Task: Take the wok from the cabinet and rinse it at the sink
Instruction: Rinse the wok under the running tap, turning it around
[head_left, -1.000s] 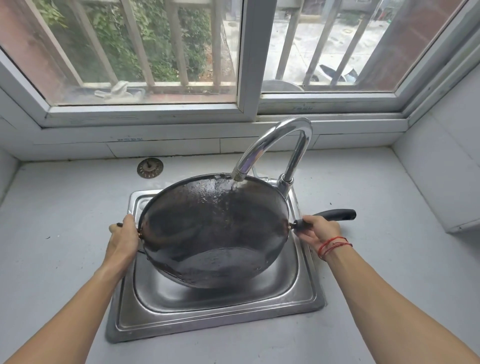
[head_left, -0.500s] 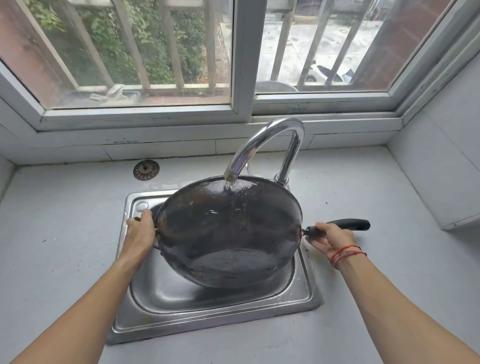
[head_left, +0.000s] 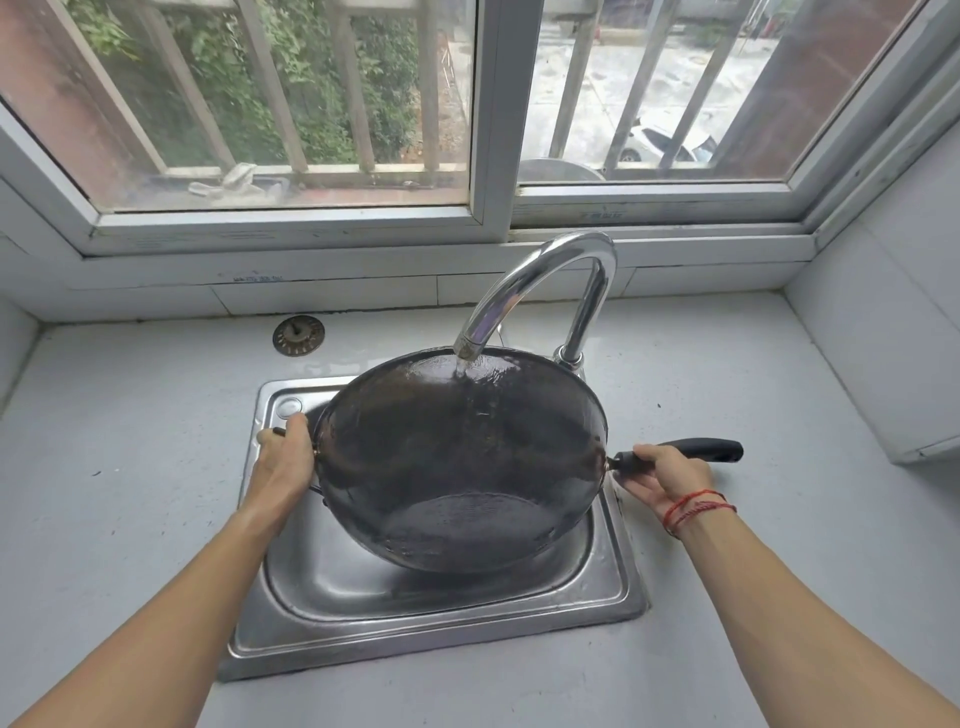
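The wok (head_left: 462, 462) is held tipped over the sink (head_left: 431, 639), under the running tap (head_left: 524, 280). Its side loop is gripped by the left hand (head_left: 285, 457); its handle (head_left: 696, 450) is held by the right hand (head_left: 665, 475).

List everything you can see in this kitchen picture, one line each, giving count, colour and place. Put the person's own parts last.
window: one, white frame, at the back, bars outside
countertop: one, pale grey, below the window
sink: one, steel, set in the countertop
tap: one, chrome, behind the sink, water running
wok: one, dark, tilted over the sink under the tap
strainer: one, metal, on the countertop left of the tap
car: one, white, outside the right pane
bracelet: one, red, on the right wrist
left hand: one, grips the wok's left rim handle
right hand: one, holds the wok's long black handle
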